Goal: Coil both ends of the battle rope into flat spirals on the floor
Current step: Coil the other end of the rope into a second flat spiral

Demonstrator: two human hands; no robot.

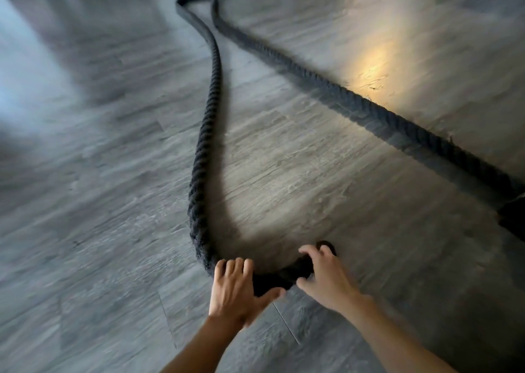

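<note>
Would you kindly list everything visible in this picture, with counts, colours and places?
battle rope: one, black, on the floor in a long loop that bends back at the far end
floor: one, grey wood-look planks, throughout
light patch: one, warm yellow, on the floor at right
dark shape: one, black, right edge, cut off, unclear what it is
left hand: one, grips the rope's near curve
right hand: one, grips the rope by its near end

One battle rope (207, 134); two hands: left hand (235, 290), right hand (326, 279).
</note>
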